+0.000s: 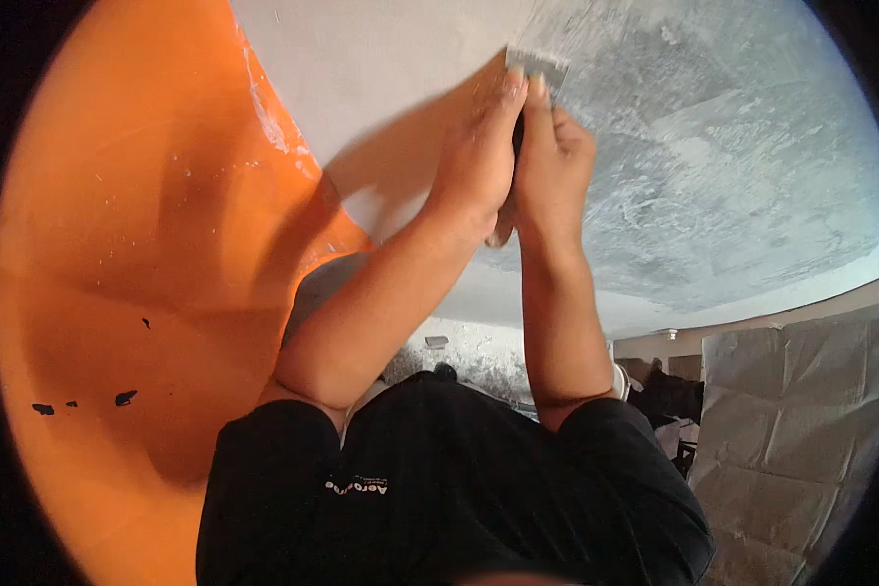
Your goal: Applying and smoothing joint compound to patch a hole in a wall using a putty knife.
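Both my arms reach up the frame to a scraper with a wide, flat metal blade. My left hand and my right hand are closed side by side round its dark handle, thumbs stretched toward the blade. Most of the handle is hidden between the palms. The blade lies against a pale grey surface, and whitish material shows along its edge. To the right of the blade that surface is streaked and mottled in darker grey; to the left it is smoother and lighter.
A glossy orange surface with dark chips fills the left side, its edge bordering the grey one. A creased grey sheet hangs at lower right, beside dark items. Below my forearms, a small grey piece lies on a speckled whitish area.
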Tool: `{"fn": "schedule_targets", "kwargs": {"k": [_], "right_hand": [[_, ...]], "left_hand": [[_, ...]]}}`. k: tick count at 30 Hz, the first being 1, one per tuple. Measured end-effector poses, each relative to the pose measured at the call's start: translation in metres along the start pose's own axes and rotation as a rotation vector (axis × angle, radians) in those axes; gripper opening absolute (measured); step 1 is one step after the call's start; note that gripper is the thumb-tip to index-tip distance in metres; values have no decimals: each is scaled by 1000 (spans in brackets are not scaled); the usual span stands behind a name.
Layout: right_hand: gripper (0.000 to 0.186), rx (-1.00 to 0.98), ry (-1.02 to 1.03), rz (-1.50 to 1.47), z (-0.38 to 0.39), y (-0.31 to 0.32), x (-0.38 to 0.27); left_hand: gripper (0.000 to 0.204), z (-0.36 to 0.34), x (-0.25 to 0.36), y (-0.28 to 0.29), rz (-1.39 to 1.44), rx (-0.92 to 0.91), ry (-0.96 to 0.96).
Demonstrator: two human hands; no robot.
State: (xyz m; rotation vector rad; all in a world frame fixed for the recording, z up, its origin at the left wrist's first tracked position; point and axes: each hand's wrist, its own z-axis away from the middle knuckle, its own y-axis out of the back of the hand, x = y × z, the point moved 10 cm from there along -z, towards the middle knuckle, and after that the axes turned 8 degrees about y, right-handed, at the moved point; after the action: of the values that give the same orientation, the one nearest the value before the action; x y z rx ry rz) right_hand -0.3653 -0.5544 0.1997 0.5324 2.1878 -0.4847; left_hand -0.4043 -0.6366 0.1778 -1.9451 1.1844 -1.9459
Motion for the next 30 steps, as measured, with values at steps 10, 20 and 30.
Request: {"fn": "schedule_targets", "kwargs": {"k": [10, 20, 30], "right_hand": [[39, -37, -23, -53, -9, -1, -8], [46, 10, -47, -58, -3, 2, -7], [39, -1, 8, -27, -1, 2, -3]], "left_hand": [[36, -4, 3, -8, -7, 11, 48], [35, 0, -3, -8, 23, -20, 85], [40, 7, 7, -4, -44, 70, -16]]}}
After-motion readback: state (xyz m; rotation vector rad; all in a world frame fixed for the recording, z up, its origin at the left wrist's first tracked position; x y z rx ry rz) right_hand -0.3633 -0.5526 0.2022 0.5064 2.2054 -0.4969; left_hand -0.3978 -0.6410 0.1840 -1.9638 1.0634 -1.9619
